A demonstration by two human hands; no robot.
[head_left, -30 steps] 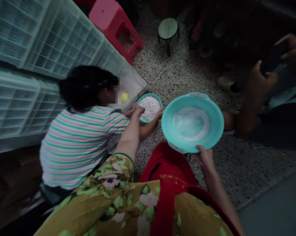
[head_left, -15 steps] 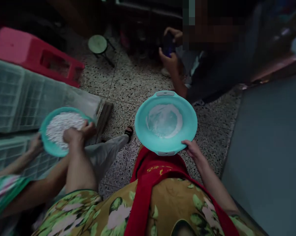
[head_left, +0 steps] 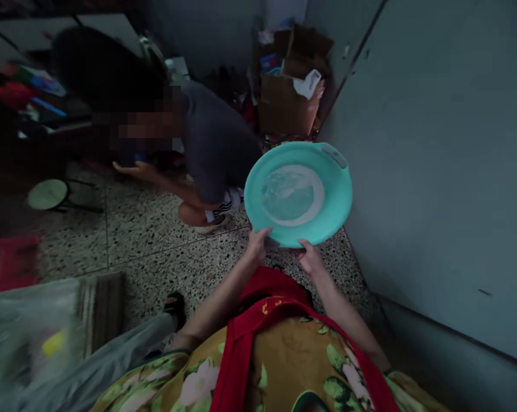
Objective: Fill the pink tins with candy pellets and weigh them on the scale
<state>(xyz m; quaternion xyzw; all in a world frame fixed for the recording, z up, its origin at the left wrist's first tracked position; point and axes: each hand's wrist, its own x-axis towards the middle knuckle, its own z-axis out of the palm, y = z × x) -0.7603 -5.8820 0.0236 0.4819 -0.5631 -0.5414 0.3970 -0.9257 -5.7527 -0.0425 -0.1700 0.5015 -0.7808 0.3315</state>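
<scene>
A turquoise basin (head_left: 333, 212) is held out in front of my red apron (head_left: 269, 289). White powder (head_left: 318, 200) coats its bottom, thickest in a ring on the right side. My left hand (head_left: 258, 243) grips the near rim at the left, thumb over the edge. A little to the right, my right hand (head_left: 312, 257) grips the same near rim, thumb also on top. The fingers of both hands are hidden under the basin, which tilts slightly.
A person (head_left: 215, 137) crouches ahead on the left, holding a dark phone (head_left: 131, 154). A round stool (head_left: 47, 194) and a red plastic stool (head_left: 11, 263) stand left. Cardboard boxes (head_left: 284, 106) sit at the back; a grey panel (head_left: 438, 171) borders the right. Another person's leg (head_left: 125, 355) shows lower left.
My view has turned right. My left hand has left the other basin of white pellets, now out of view, and taken hold of the powdered basin. My right hand has shifted along its rim.
</scene>
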